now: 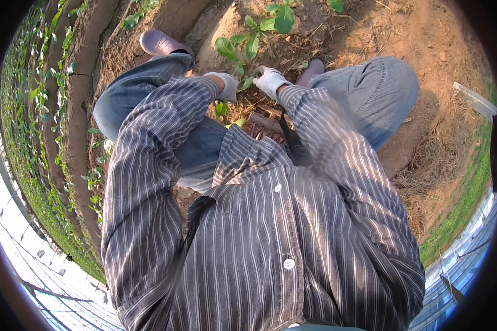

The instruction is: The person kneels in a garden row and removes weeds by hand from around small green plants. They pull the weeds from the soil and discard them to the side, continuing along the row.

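Note:
Between my shoes, both hands are down by a row of young leafy plants. My left hand [227, 86], in a whitish work glove, is just left of a low green leaf [246, 84]; its fingers are mostly turned away from view. My right hand [269, 80], gloved alike, is close to the leaf's right side with its fingers curled. Whether either hand grips a stem cannot be made out. Just beyond them grows a broad-leaved seedling [252, 46]. A smaller leaf [220, 109] shows below my left hand.
Below my hands, a wooden frame with reddish strips [268, 124] lies partly hidden by my shirt. Purple-grey shoes [164, 42] rest on the soil. Crop rows [51, 99] run along the left. Dry straw [433, 165] and a pale strip [475, 100] lie at right.

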`<control>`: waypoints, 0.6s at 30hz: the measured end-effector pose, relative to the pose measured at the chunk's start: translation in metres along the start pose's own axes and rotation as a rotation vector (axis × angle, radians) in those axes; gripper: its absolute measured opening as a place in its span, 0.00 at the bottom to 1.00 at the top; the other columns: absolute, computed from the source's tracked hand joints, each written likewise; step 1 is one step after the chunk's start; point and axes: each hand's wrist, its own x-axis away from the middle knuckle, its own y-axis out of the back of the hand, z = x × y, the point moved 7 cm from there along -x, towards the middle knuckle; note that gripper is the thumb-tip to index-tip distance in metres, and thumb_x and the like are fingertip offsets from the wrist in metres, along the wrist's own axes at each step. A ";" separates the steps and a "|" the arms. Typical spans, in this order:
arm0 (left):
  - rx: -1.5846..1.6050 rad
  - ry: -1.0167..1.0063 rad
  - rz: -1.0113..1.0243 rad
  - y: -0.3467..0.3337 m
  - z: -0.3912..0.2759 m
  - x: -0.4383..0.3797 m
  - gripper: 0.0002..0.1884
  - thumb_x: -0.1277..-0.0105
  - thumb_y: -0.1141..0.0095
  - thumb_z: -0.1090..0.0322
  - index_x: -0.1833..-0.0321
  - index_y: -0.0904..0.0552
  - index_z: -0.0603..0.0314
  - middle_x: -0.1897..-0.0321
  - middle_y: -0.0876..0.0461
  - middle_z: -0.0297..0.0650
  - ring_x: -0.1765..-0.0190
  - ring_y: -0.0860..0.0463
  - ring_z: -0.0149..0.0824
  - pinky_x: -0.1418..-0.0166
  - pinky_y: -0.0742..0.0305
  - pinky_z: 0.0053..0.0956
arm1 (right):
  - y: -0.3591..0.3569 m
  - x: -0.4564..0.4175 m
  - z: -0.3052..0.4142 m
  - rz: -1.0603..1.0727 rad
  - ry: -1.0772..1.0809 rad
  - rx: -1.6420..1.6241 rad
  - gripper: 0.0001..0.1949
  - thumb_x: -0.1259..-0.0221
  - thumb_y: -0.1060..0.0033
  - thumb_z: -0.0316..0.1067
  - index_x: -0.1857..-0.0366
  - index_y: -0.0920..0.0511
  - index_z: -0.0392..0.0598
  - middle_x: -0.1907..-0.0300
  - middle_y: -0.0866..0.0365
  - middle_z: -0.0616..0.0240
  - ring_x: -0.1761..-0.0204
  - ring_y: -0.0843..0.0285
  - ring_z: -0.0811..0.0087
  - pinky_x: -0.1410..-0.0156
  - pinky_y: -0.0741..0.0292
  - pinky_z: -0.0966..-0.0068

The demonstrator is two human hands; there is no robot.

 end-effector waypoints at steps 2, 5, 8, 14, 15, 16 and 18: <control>-0.067 -0.011 0.049 -0.003 -0.004 0.001 0.33 0.37 0.44 0.52 0.30 0.32 0.58 0.35 0.28 0.47 0.36 0.26 0.48 0.36 0.29 0.42 | 0.000 -0.010 -0.011 -0.004 -0.058 -0.188 0.18 0.39 0.42 0.46 0.48 0.24 0.51 0.51 0.19 0.58 0.47 0.22 0.60 0.41 0.28 0.65; -0.086 -0.032 -0.010 -0.007 -0.003 -0.006 0.30 0.38 0.45 0.53 0.33 0.29 0.59 0.37 0.25 0.46 0.37 0.25 0.47 0.37 0.29 0.43 | -0.002 -0.019 -0.016 -0.047 -0.054 -0.340 0.18 0.41 0.37 0.44 0.51 0.23 0.49 0.57 0.18 0.61 0.54 0.20 0.64 0.47 0.26 0.68; -0.050 -0.071 -0.152 -0.007 0.002 -0.012 0.25 0.38 0.45 0.56 0.41 0.21 0.63 0.42 0.20 0.46 0.42 0.21 0.47 0.42 0.25 0.43 | -0.004 -0.017 -0.008 -0.033 -0.044 -0.359 0.19 0.43 0.35 0.43 0.50 0.23 0.49 0.56 0.17 0.60 0.54 0.20 0.64 0.47 0.26 0.68; -0.113 -0.079 -0.140 0.000 -0.005 -0.002 0.26 0.39 0.44 0.56 0.39 0.22 0.61 0.40 0.22 0.46 0.39 0.22 0.46 0.38 0.27 0.41 | -0.011 -0.020 0.000 -0.176 0.034 -0.377 0.21 0.45 0.35 0.38 0.47 0.25 0.48 0.54 0.17 0.58 0.52 0.19 0.62 0.45 0.25 0.67; -0.107 -0.073 -0.137 0.001 -0.006 0.001 0.26 0.39 0.44 0.56 0.38 0.22 0.60 0.39 0.23 0.45 0.38 0.23 0.45 0.38 0.27 0.41 | -0.010 -0.018 0.002 -0.189 0.042 -0.367 0.21 0.45 0.35 0.38 0.47 0.25 0.48 0.53 0.17 0.57 0.52 0.19 0.61 0.45 0.25 0.67; -0.101 -0.068 -0.134 0.003 -0.007 0.003 0.27 0.39 0.44 0.56 0.38 0.23 0.60 0.39 0.23 0.45 0.38 0.23 0.45 0.37 0.27 0.40 | -0.010 -0.015 0.002 -0.203 0.050 -0.358 0.21 0.45 0.36 0.38 0.47 0.25 0.47 0.53 0.17 0.56 0.52 0.19 0.60 0.45 0.25 0.67; -0.107 -0.054 -0.070 0.002 -0.006 0.001 0.32 0.38 0.44 0.54 0.30 0.32 0.55 0.34 0.29 0.45 0.33 0.28 0.46 0.33 0.31 0.41 | -0.007 -0.011 0.006 -0.194 0.030 -0.336 0.21 0.44 0.37 0.38 0.46 0.26 0.47 0.52 0.18 0.54 0.52 0.19 0.58 0.45 0.25 0.66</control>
